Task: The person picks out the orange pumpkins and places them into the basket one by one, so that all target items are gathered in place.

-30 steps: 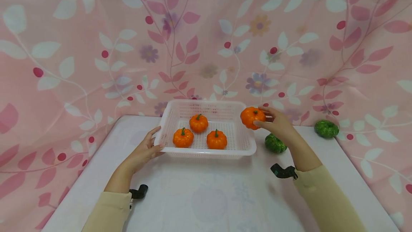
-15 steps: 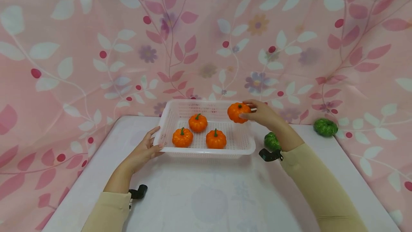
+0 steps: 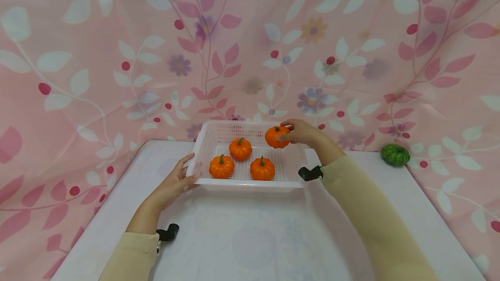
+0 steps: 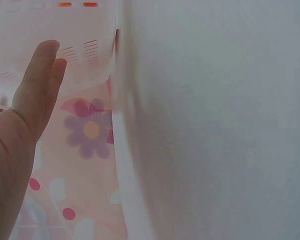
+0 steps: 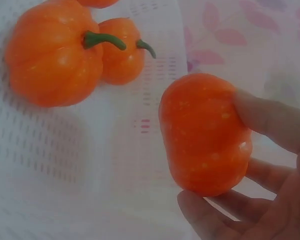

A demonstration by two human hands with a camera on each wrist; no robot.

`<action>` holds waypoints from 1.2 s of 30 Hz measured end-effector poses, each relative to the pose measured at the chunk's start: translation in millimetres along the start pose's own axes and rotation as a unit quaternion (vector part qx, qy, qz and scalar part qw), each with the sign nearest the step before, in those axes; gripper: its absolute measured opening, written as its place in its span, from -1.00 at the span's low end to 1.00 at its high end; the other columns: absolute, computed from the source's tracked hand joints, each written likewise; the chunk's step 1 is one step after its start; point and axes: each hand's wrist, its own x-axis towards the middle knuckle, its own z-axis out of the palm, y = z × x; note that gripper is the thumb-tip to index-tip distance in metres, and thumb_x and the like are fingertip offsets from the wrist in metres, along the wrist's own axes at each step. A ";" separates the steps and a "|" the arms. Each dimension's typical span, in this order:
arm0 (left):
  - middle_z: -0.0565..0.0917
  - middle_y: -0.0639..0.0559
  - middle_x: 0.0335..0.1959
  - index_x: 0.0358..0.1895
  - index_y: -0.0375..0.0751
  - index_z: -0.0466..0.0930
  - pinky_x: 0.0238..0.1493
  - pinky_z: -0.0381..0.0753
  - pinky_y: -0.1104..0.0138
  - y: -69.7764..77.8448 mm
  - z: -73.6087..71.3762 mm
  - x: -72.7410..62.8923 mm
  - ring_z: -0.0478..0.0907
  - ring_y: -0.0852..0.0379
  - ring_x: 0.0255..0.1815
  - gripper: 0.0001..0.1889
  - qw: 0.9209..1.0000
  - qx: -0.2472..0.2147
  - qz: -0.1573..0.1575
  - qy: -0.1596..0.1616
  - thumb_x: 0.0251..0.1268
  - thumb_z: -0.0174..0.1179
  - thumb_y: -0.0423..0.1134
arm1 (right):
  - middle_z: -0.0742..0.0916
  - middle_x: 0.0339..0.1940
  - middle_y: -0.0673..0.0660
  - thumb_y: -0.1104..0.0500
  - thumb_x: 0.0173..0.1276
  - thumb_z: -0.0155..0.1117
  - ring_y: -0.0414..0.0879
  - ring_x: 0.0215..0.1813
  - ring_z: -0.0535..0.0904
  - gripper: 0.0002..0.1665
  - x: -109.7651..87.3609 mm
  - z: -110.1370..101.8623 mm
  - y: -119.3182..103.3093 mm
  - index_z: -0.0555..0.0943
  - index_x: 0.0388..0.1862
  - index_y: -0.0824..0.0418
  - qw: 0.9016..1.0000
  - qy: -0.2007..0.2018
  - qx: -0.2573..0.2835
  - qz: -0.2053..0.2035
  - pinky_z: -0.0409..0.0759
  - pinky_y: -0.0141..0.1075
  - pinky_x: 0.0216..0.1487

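Note:
My right hand [image 3: 302, 133] holds a small orange pumpkin [image 3: 276, 137] above the right part of a white plastic basket [image 3: 250, 183]. In the right wrist view, thumb and fingers pinch this pumpkin [image 5: 205, 135] from either side. Inside the basket sit three similar pumpkins with green stems: one at the back [image 3: 240, 149], one front left [image 3: 221, 167] and one front right [image 3: 262, 169]. My left hand [image 3: 173, 185] touches the basket's left edge near the front corner. Its fingers [image 4: 37, 82] look straight against the outer wall in the left wrist view.
A dark green pumpkin-like vegetable [image 3: 395, 155] lies at the table's back right corner. The basket stands on a white-covered table [image 3: 250, 237], close to a pink floral cloth [image 3: 250, 47] behind it.
My right hand has carried the orange pumpkin leftward from the basket's right rim to above its inside. The nearer green vegetable is now hidden behind the right arm. My left hand stays put.

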 end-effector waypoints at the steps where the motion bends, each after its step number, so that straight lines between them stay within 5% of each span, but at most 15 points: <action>1: 0.14 -0.37 0.49 0.63 0.15 -0.24 0.29 0.47 0.11 0.1 0.2 0.1 0.49 -0.05 0.19 -0.13 1.000 -0.001 0.000 0.000 0.49 0.16 -0.31 | 0.44 0.38 0.35 0.10 0.36 0.41 0.17 0.26 0.52 -0.21 3.1 0.9 0.2 0.30 0.47 0.25 1.000 0.001 -0.002 0.003 0.54 -0.06 0.28; 14: 0.14 -0.42 0.48 0.62 0.13 -0.23 0.23 0.53 0.21 -0.8 -1.4 -0.9 0.52 0.03 0.15 -0.14 1.000 -0.004 0.012 -0.002 0.49 0.15 -0.32 | 0.41 0.43 0.34 0.15 0.35 0.41 0.16 0.30 0.48 -0.24 34.2 20.7 5.5 0.33 0.46 0.24 0.999 -0.023 -0.004 0.048 0.48 -0.04 0.34; 22: 0.15 -0.41 0.48 0.63 0.10 -0.24 0.29 0.46 0.08 -0.5 -1.5 0.2 0.52 0.01 0.15 -0.14 1.000 -0.017 0.010 -0.006 0.50 0.12 -0.36 | 0.41 0.44 0.31 0.19 0.33 0.43 0.14 0.31 0.47 -0.22 46.0 31.6 9.7 0.34 0.46 0.26 0.996 -0.039 0.020 0.083 0.46 -0.05 0.37; 36: 0.16 -0.39 0.47 0.63 0.13 -0.24 0.31 0.43 0.06 -1.5 -1.2 0.6 0.51 0.01 0.16 -0.15 1.000 -0.005 0.004 -0.006 0.51 0.10 -0.35 | 0.41 0.43 0.31 0.20 0.32 0.43 0.13 0.32 0.44 -0.23 55.2 43.7 22.5 0.34 0.45 0.28 0.995 -0.053 0.018 0.085 0.48 -0.07 0.35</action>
